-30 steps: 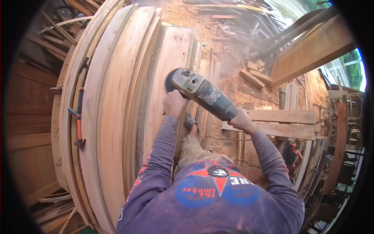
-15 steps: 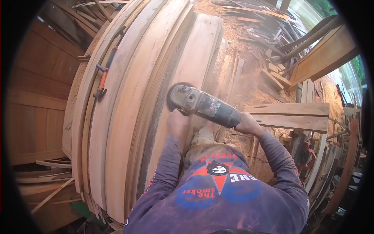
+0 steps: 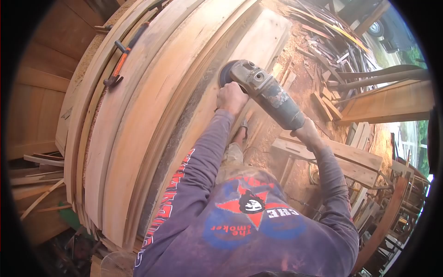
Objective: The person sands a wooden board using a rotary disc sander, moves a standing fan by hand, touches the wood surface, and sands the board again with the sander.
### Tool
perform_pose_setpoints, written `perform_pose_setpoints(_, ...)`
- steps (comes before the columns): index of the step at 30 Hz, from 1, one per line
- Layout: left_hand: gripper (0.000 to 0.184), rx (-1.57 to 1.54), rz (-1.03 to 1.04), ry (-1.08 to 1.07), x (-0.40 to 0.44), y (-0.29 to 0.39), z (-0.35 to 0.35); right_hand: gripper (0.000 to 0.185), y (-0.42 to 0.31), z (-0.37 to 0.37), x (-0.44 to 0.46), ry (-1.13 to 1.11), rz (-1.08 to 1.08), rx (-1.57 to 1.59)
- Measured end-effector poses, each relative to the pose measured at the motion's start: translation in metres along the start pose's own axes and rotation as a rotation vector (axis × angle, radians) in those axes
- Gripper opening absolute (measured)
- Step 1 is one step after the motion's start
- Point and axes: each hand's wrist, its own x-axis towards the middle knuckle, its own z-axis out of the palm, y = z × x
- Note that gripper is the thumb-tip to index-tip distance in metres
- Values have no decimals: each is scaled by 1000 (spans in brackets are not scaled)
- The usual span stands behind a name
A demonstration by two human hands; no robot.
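An angle grinder with a dark round disc lies slantwise between my hands. My left hand is closed at its front end, just behind the disc; what it grips there is mostly hidden. Around the rear of the grey body, my right hand is wrapped. Beneath the disc is a long pale plank, and the disc appears to rest on its surface. To the left, a hammer with an orange and black handle lies on the stacked boards.
Wood offcuts and sawdust cover the ground at the right. A low wooden bench-like piece stands beside my right forearm. Further right, a large board juts in. Scrap strips lie at the lower left.
The grinder and both hands have moved forward along the plank, up and right in view. The camera view has shifted too. Both hands keep their hold.
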Motion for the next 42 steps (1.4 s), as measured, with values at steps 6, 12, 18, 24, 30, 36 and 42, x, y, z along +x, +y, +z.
perform_pose_setpoints(6, 43, -18, 55, -7, 80, 51, -9, 30, -6, -37, 66, 22, 104, 34)
perform_pose_setpoints(12, 46, -5, 24, -55, 140, 101, -17, 32, -20, -79, 120, 33, 165, -17)
perform_pose_setpoints(18, 54, -25, 70, -95, 202, 143, -20, 32, 7, -114, 182, 40, 182, -72)
perform_pose_setpoints(24, 46, 9, 96, -106, 263, 176, -24, 31, 3, -143, 236, 63, 165, -27)
perform_pose_setpoints(30, 31, 34, 153, -83, 327, 208, -24, 26, -24, -171, 283, 84, 159, 40)
perform_pose_setpoints(36, 38, 3, 211, -88, 385, 242, -24, 24, -15, -200, 329, 98, 189, -19)
perform_pose_setpoints(42, 39, 64, 223, -101, 400, 281, -18, 22, 0, -200, 333, 175, 230, 94)
